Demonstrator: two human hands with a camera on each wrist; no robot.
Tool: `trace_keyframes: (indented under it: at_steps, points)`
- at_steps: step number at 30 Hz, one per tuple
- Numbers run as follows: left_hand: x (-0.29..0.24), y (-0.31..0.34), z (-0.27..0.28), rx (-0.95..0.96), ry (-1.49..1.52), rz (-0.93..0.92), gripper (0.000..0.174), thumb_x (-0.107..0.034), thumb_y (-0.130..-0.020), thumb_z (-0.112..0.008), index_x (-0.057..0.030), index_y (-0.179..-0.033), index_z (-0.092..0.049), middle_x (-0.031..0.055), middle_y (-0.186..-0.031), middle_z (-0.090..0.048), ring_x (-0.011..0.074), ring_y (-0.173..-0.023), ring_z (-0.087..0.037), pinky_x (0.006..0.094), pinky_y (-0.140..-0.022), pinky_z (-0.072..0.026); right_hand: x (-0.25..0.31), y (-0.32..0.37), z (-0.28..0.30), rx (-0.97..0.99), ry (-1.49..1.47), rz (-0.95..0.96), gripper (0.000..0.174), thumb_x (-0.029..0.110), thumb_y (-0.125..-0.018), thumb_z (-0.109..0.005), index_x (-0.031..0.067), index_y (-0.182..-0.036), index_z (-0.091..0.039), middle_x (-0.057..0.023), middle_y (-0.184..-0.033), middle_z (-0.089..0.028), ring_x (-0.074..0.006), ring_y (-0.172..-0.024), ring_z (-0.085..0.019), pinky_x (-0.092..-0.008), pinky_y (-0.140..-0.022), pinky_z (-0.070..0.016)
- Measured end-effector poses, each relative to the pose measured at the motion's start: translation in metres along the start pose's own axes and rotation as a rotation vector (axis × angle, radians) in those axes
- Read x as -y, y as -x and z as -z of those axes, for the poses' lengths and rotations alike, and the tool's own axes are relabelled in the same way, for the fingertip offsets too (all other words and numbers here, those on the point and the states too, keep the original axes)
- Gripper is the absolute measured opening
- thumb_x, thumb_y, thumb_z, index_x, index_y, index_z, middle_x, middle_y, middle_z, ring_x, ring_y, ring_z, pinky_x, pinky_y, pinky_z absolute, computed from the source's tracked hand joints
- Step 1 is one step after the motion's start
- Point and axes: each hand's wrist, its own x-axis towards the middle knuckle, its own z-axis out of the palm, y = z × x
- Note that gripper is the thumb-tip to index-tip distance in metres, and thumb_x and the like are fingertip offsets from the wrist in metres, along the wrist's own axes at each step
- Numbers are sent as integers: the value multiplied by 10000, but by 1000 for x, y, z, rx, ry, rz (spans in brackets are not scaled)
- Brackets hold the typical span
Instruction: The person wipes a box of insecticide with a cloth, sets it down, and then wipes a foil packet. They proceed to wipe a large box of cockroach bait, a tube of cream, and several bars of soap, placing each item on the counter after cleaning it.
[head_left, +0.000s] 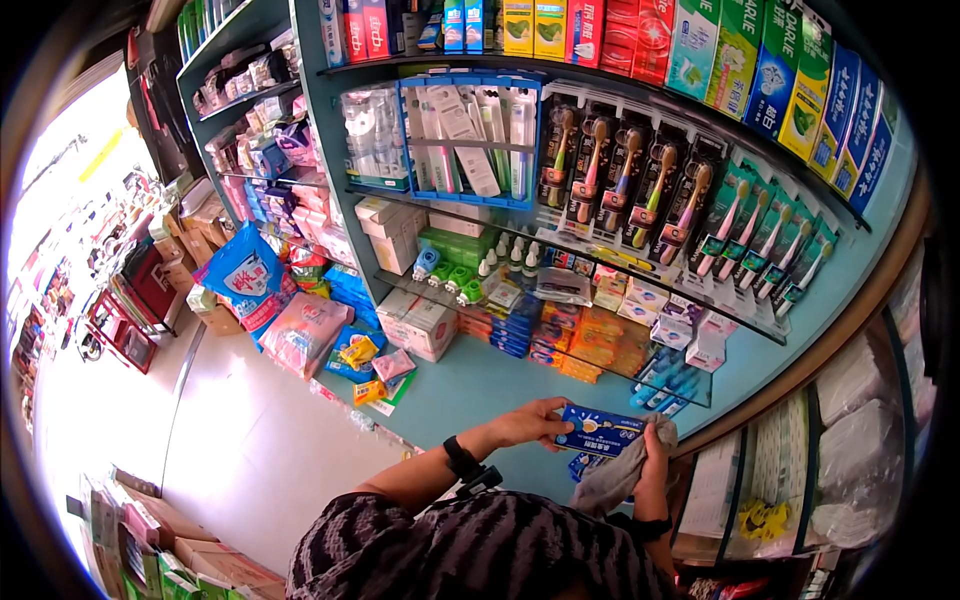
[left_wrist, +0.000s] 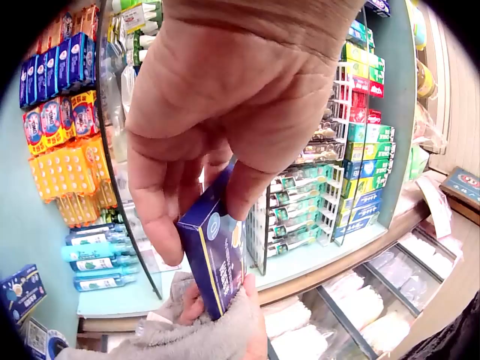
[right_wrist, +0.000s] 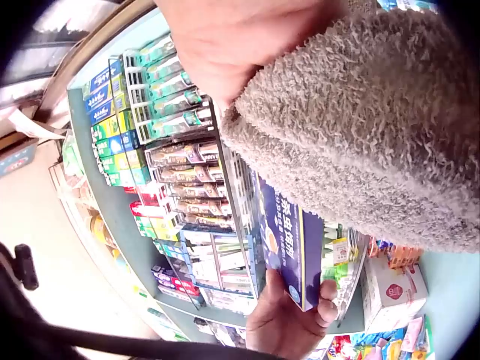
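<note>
A flat dark-blue box (head_left: pixel 602 430) with white printing is held in front of the body. My left hand (head_left: pixel 535 422) pinches it at one end between thumb and fingers, seen close in the left wrist view (left_wrist: pixel 225 97). My right hand (head_left: pixel 652 468) grips a fuzzy grey cloth (head_left: pixel 608 482) around the box's other end. In the right wrist view, the cloth (right_wrist: pixel 367 127) covers part of the box (right_wrist: pixel 289 240) and of my right hand's fingers. Another blue box (head_left: pixel 580 464) lies below the held one, partly hidden by it.
Ahead stands a shelf unit with glass shelves (head_left: pixel 640 260), carrying hanging toothbrushes (head_left: pixel 625 170) and toothpaste boxes (head_left: pixel 740 60). Orange packs (head_left: pixel 600 345) and blue bottles (head_left: pixel 662 385) stand low. Detergent bags (head_left: pixel 305 335) lie at left. Plastic-wrapped goods (head_left: pixel 860 420) fill bins at right.
</note>
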Motion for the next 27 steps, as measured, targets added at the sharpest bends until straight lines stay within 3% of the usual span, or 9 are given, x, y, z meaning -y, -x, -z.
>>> trace_keyframes:
  at_steps: [1,5,6,10,13,16,19,22,27]
  points:
    - [1,0,-3,-4,27,17,372,-224,-923,-561,-79,-1242,-438,66,-1060,-623,110,-884,-598,248,-733,-533,4,1,2,-24,15,-8,286,247,-861,-649,86,-1078,-552,-43,-938,-596,-180,-778,-602,-348,-653,-524]
    - [13,-6,-4,-84,151,50,337,-210,-926,-552,-89,-1220,-439,75,-1071,-611,117,-886,-599,262,-737,-540,30,15,3,-55,-79,-115,404,379,-846,-641,87,-1108,-545,-58,-933,-595,-222,-827,-593,-397,-679,-498]
    - [23,-12,-1,-104,186,54,333,-210,-926,-553,-92,-1216,-439,73,-1078,-606,119,-890,-599,266,-740,-542,36,20,1,-87,-21,-51,469,460,-819,-641,91,-1095,-556,-40,-896,-604,-208,-817,-594,-368,-666,-483]
    - [42,-23,4,-233,286,126,333,-204,-924,-554,-107,-1218,-432,27,-1008,-581,120,-831,-586,282,-748,-547,42,15,39,-222,-50,-50,473,453,-837,-623,81,-1119,-547,-58,-979,-597,-213,-877,-584,-382,-716,-473]
    - [77,-42,13,-194,513,65,335,-199,-917,-565,-120,-1214,-432,-16,-890,-534,108,-771,-548,273,-719,-531,48,16,61,-246,-59,-28,462,460,-834,-624,84,-1095,-562,-48,-962,-602,-198,-873,-584,-366,-719,-468]
    - [105,-52,23,-251,426,163,320,-188,-911,-571,-121,-1196,-441,-17,-857,-514,97,-757,-522,263,-682,-499,56,24,67,-291,-71,0,443,472,-829,-625,71,-1009,-577,-33,-930,-601,-167,-865,-582,-340,-725,-459]
    - [116,-59,22,-267,434,187,309,-176,-906,-578,-121,-1180,-446,6,-924,-548,116,-776,-539,251,-667,-467,64,33,69,-325,-94,3,440,475,-829,-623,63,-976,-576,-29,-912,-596,-161,-849,-584,-332,-726,-457]
    - [119,-66,13,-358,494,249,313,-142,-872,-617,-119,-1139,-456,37,-899,-567,155,-671,-564,251,-578,-494,72,45,62,-354,-97,15,435,472,-832,-619,61,-969,-577,-27,-903,-592,-158,-837,-582,-329,-724,-455]
    - [144,-79,9,-344,528,263,376,-75,-848,-612,-120,-1171,-424,71,-915,-564,199,-700,-596,294,-592,-526,70,47,88,-362,-90,30,425,459,-837,-615,67,-997,-572,-32,-911,-589,-156,-839,-571,-330,-722,-453]
